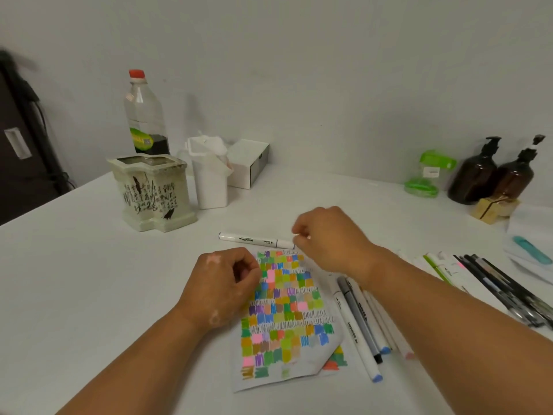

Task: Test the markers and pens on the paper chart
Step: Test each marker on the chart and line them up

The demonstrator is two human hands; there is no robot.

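Lying flat nearest, the paper chart (287,319) is filled with coloured swatches, its five o'clock corner folded; judged thin and limp, it is best pinned by an edge. At its nine o'clock edge the left hand (221,283) is rested, clenched on nothing visible. At twelve o'clock, a light, stiff white marker (254,239), best taken mid-barrel, is met at its end by the curled right hand (329,238); a grasp cannot be confirmed.
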